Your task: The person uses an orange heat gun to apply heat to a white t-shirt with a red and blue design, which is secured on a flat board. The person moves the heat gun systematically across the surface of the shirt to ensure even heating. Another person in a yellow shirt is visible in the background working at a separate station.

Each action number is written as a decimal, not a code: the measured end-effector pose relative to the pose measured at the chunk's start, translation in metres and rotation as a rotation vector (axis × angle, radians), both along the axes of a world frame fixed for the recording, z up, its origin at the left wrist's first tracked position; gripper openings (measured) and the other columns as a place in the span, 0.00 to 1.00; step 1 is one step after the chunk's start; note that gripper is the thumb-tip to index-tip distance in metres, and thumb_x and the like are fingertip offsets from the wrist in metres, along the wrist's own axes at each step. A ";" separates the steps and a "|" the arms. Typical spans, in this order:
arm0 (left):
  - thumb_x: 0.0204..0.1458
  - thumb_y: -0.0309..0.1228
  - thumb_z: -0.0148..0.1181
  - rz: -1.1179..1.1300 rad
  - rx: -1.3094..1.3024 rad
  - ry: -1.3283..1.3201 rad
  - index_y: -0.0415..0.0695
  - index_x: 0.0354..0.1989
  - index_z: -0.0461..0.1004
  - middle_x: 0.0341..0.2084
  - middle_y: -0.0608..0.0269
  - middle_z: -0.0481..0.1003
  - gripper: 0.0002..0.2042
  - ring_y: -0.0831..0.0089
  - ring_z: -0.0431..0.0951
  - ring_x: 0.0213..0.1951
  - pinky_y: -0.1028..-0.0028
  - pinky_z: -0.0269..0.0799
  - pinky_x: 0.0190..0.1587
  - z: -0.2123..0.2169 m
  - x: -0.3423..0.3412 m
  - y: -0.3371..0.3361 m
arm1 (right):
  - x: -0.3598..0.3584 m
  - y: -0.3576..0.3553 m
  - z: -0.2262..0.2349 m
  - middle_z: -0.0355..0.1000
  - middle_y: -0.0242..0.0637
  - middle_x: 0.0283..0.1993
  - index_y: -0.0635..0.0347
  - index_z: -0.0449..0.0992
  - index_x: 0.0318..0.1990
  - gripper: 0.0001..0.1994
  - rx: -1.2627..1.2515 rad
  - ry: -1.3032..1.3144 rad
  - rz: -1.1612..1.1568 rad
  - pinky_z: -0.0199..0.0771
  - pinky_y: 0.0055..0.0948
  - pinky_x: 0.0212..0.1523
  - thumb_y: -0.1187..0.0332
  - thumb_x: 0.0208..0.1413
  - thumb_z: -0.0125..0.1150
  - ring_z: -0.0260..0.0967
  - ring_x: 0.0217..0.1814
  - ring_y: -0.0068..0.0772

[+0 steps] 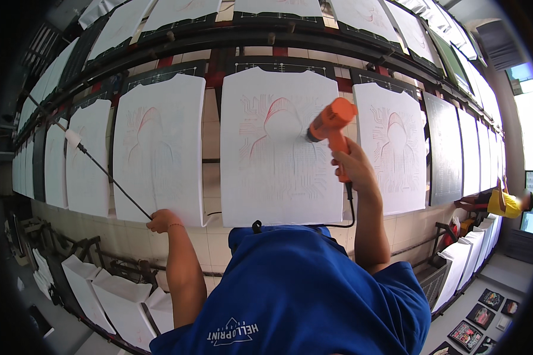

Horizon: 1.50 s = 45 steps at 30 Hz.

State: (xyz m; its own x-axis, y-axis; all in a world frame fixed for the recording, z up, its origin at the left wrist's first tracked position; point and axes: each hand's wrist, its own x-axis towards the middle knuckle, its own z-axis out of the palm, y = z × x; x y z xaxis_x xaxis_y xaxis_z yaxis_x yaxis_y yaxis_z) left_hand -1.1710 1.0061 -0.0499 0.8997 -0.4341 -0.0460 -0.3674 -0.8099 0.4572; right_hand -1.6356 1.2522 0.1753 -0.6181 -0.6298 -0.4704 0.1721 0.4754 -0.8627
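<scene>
My right hand (360,168) is wrapped round the handle of an orange heat gun (333,121). Its dark nozzle points left and down, over the right part of the print on a white shirt (266,177). That shirt lies flat on a black board in front of me, with faint red and blue lines forming a hooded figure. A black cord drops from the gun's handle toward my waist. At lower left, my left hand (164,220) is closed on a taut black power cord (115,183), which runs up left through a white connector (73,138).
More printed white shirts lie on boards to the left (160,148) and right (391,148). Beyond a dark rail (249,39) is another row. Behind me stand racks with white-covered boards (121,296). A person in a yellow top (503,203) is at far right.
</scene>
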 end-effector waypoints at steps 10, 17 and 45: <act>0.65 0.37 0.36 -0.045 0.048 0.020 0.31 0.54 0.58 0.50 0.37 0.66 0.19 0.43 0.72 0.52 0.53 0.77 0.48 0.012 -0.009 0.002 | 0.005 0.005 -0.002 0.68 0.37 0.38 0.70 0.67 0.55 0.22 0.006 0.017 0.025 0.70 0.22 0.26 0.68 0.53 0.53 0.68 0.34 0.23; 0.65 0.37 0.35 -0.025 0.061 0.051 0.31 0.55 0.57 0.50 0.36 0.66 0.20 0.42 0.72 0.52 0.52 0.78 0.48 0.012 -0.011 0.000 | -0.008 0.030 -0.003 0.67 0.36 0.36 0.69 0.67 0.54 0.21 0.015 0.002 -0.024 0.71 0.22 0.26 0.69 0.53 0.54 0.67 0.33 0.23; 0.65 0.40 0.36 -0.021 0.083 0.019 0.32 0.56 0.56 0.50 0.38 0.65 0.21 0.44 0.73 0.51 0.53 0.80 0.45 0.008 -0.010 -0.003 | 0.026 0.018 -0.006 0.68 0.34 0.41 0.66 0.68 0.55 0.21 0.052 -0.088 0.071 0.70 0.19 0.25 0.70 0.53 0.56 0.67 0.33 0.20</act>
